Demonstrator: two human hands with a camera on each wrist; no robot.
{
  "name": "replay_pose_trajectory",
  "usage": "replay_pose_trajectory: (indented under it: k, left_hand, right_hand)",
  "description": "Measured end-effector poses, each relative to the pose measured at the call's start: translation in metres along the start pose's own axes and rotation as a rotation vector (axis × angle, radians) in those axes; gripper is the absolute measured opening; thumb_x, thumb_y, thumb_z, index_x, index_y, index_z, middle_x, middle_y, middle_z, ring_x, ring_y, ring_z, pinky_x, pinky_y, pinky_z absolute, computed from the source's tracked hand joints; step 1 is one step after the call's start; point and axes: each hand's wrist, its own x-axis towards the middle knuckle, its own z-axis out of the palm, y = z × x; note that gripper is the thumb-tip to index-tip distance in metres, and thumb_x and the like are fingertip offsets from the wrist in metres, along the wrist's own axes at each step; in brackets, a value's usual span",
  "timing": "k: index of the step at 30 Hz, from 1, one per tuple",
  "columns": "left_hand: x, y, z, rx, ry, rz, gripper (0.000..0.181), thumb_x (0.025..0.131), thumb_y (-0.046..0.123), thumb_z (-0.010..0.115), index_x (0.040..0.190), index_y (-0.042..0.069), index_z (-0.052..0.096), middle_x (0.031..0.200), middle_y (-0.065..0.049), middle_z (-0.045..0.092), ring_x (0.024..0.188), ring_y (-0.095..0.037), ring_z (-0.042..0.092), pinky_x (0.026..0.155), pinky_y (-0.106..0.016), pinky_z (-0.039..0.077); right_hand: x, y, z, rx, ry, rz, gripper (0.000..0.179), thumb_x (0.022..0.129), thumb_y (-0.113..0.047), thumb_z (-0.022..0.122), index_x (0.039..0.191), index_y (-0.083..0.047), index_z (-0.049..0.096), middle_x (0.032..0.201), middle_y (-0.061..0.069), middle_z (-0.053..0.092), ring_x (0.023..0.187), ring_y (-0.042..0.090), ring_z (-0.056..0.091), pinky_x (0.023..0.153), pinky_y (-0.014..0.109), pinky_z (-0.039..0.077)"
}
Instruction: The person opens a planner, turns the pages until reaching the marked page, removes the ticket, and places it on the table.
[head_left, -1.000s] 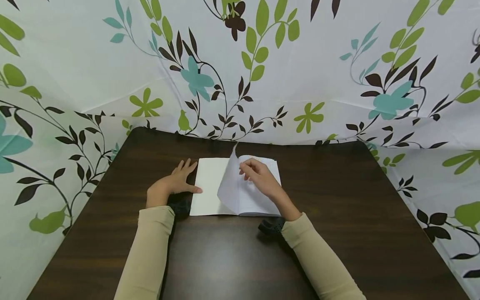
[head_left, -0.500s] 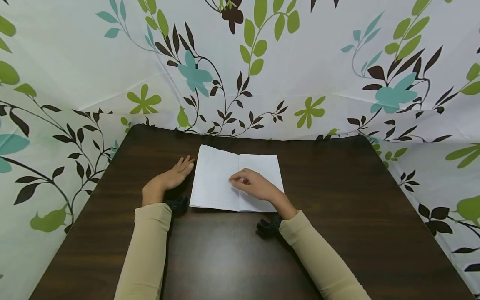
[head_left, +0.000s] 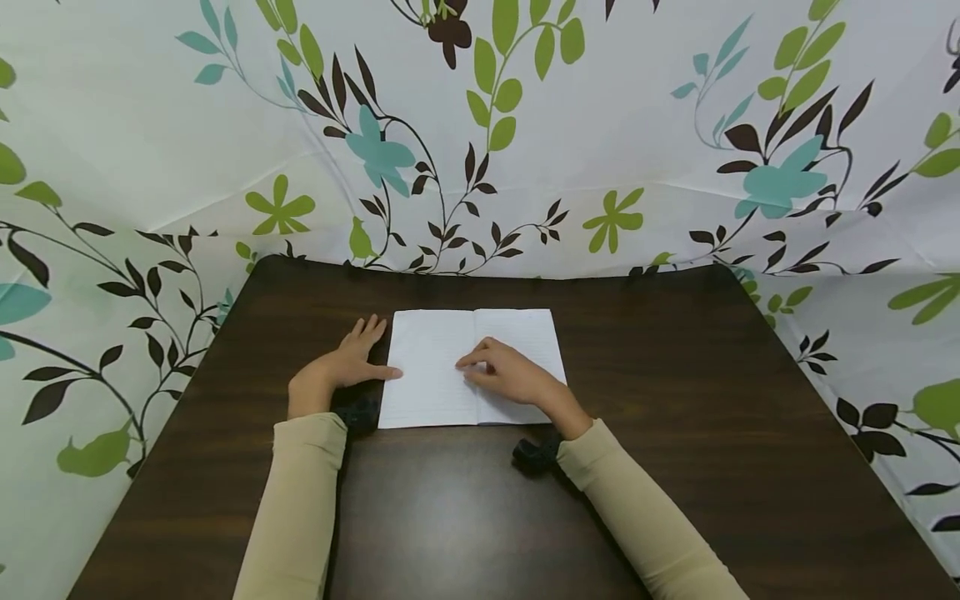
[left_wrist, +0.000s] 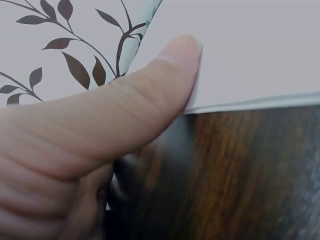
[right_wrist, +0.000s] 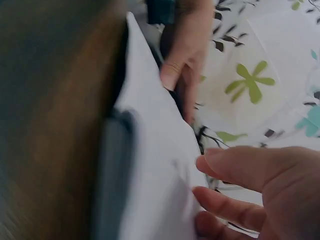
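An open notebook (head_left: 431, 342) with white ruled pages lies flat on the dark table. My left hand (head_left: 341, 367) rests at its left side, fingers straight and spread over the wood. In the left wrist view, the left thumb (left_wrist: 135, 105) presses on the edge of the page (left_wrist: 260, 50). Over the middle of the notebook is my right hand (head_left: 513, 375), loosely bent with nothing held. Its fingertips are at the left page near the fold. The right wrist view shows this hand (right_wrist: 265, 195) with thumb and fingers apart, close to the paper (right_wrist: 155, 160).
Dark wood table (head_left: 675, 433) extends around the notebook on all sides. A white cloth (head_left: 615, 100) with green, teal and brown leaf prints hangs behind it and at both sides. Black straps (head_left: 536, 454) sit at the wrists.
A page that stood raised by the right hand has turned over to the left and now lies flat. The right hand moved slightly left; the left thumb came off the edge, then back onto it.
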Motion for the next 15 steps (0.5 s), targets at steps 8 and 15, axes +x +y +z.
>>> replay_pose_trajectory:
  k: [8, 15]
  left_hand:
    - [-0.001, 0.0, 0.003, 0.007, 0.009, -0.012, 0.115, 0.093, 0.05, 0.076, 0.167, 0.001, 0.003, 0.173, -0.027, -0.011, 0.158, -0.053, -0.013, 0.118, -0.082, 0.007]
    - [0.0, 0.001, 0.003, -0.006, 0.005, -0.002, 0.115, 0.093, 0.05, 0.075, 0.167, 0.002, 0.003, 0.173, -0.028, -0.012, 0.158, -0.054, -0.014, 0.117, -0.083, 0.005]
  right_hand:
    - [-0.02, 0.032, -0.041, 0.008, 0.078, 0.087, 0.042, 0.102, -0.023, 0.069, 0.141, -0.008, 0.065, 0.124, 0.014, 0.063, 0.097, 0.022, 0.059, 0.082, 0.034, 0.051]
    - [-0.037, 0.057, -0.061, -0.094, -0.029, 0.372, 0.086, 0.094, -0.04, 0.078, 0.163, -0.011, 0.036, 0.128, 0.019, 0.051, 0.109, 0.027, 0.052, 0.096, 0.046, 0.048]
